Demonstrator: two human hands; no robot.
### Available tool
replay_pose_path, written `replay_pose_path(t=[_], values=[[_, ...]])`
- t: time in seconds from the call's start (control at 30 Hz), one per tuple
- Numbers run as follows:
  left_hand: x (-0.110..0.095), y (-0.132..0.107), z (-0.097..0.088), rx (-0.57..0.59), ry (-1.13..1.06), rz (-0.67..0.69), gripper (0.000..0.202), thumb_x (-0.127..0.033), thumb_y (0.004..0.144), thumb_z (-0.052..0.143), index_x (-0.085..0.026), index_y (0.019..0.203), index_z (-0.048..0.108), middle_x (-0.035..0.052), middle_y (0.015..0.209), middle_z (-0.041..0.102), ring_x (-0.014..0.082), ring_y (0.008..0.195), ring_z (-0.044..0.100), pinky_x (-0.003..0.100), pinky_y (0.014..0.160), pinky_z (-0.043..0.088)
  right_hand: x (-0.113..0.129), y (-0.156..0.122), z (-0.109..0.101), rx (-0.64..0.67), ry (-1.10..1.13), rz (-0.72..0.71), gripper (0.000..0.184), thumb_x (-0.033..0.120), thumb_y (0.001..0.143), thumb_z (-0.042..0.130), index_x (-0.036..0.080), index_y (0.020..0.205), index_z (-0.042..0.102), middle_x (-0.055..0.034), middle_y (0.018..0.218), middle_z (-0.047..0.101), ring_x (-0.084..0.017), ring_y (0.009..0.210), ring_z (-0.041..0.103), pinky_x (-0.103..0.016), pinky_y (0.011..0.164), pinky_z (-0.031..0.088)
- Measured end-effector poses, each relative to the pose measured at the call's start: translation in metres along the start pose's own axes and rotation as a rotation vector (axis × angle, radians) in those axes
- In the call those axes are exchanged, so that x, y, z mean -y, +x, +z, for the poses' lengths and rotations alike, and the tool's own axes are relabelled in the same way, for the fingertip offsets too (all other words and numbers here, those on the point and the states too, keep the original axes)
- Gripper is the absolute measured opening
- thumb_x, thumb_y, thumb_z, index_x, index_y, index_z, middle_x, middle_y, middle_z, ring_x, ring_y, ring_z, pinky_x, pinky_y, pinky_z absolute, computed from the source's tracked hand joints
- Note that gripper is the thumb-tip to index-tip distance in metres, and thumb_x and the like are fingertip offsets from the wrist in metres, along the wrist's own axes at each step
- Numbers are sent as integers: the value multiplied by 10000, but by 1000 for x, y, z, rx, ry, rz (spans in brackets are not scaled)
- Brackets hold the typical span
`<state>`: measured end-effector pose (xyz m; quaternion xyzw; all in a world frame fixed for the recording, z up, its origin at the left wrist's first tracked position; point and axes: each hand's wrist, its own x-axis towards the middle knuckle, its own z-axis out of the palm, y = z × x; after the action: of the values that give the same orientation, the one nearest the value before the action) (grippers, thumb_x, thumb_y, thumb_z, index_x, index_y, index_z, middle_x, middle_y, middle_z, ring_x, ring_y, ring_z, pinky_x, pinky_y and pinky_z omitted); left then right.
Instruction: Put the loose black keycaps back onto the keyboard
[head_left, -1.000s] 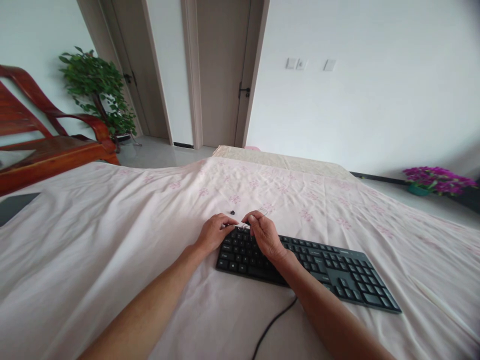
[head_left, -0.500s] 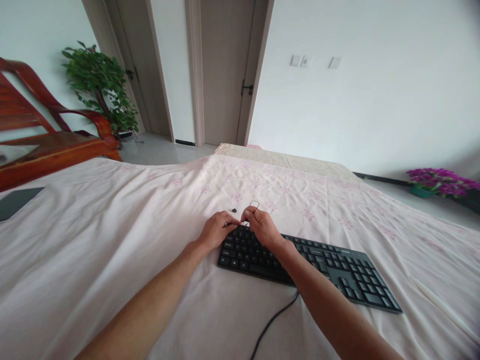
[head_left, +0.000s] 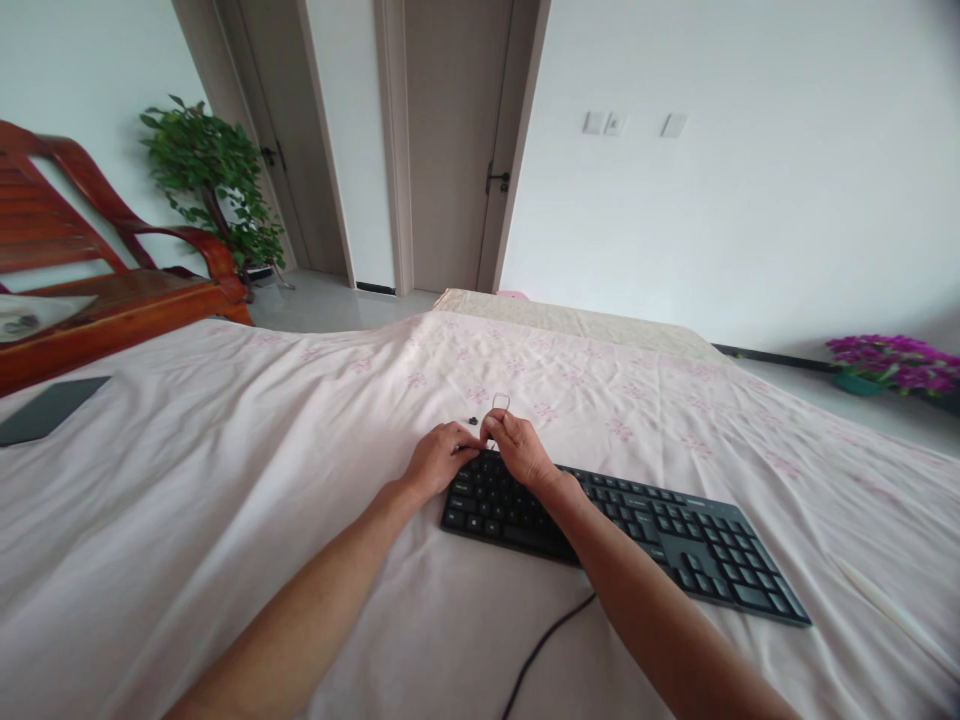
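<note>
A black keyboard (head_left: 652, 535) lies on a pink-flowered white cloth (head_left: 225, 480). Both hands meet at its far left corner. My right hand (head_left: 519, 449) is closed in a pinch on a thin wire loop tool (head_left: 500, 402) that sticks up above the fingers. My left hand (head_left: 435, 459) rests beside it with fingers curled at the keyboard's top edge; what it grips is hidden. A small black piece (head_left: 473, 420), perhaps a keycap, lies on the cloth just beyond the hands.
The keyboard's black cable (head_left: 544, 645) runs toward me. A dark flat object (head_left: 49, 408) lies at the cloth's left edge. A red wooden chair (head_left: 105, 290), a green plant (head_left: 210, 185), doors (head_left: 446, 140) and purple flowers (head_left: 892, 362) stand around.
The wire loop in my right hand has tipped from lying low to standing upright above the fingers. The view has shifted slightly; both hands stay at the keyboard's far left corner.
</note>
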<state>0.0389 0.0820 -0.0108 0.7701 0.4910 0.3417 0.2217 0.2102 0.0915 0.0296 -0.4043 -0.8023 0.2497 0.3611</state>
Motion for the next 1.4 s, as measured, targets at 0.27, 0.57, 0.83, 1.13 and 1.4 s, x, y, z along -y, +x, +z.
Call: replay_pose_path(t=[0.27, 0.57, 0.83, 1.13, 1.4], values=[[-3, 11, 2, 89, -37, 124, 212, -286, 855, 534, -218, 716, 678, -10, 819, 663, 158, 837, 597, 248, 799, 431, -4, -10, 4, -47, 88, 9, 352, 386, 977, 307, 224, 760, 532, 17, 682, 583, -133, 655, 552, -272, 715, 433], [-3, 12, 8, 35, -12, 72, 202, -337, 853, 541, -218, 740, 658, -5, 823, 646, 152, 828, 587, 240, 783, 440, -8, -15, 7, -122, 55, -27, 373, 403, 975, 306, 215, 749, 536, -11, 699, 594, -142, 659, 561, -274, 709, 452], [-13, 7, 10, -11, -21, 120, 224, -381, 877, 525, -222, 784, 654, -8, 848, 629, 135, 831, 585, 232, 793, 436, -1, -23, 4, -260, 131, -46, 409, 437, 969, 296, 203, 747, 548, -22, 680, 580, -142, 635, 552, -274, 675, 454], [-10, 6, 11, -67, -97, 83, 103, -251, 841, 563, -219, 917, 624, -12, 871, 622, 128, 791, 590, 236, 765, 457, 2, -26, 4, -244, 143, -34, 383, 395, 974, 322, 186, 901, 634, 6, 637, 544, -119, 558, 517, -257, 624, 459], [-18, 1, 11, -55, -64, -1, 359, -178, 773, 595, -258, 1123, 607, -27, 919, 680, 141, 857, 611, 269, 847, 463, 14, -37, -18, -315, -54, -296, 241, 235, 954, 368, 212, 1008, 602, -48, 945, 637, -145, 871, 601, -282, 804, 486]])
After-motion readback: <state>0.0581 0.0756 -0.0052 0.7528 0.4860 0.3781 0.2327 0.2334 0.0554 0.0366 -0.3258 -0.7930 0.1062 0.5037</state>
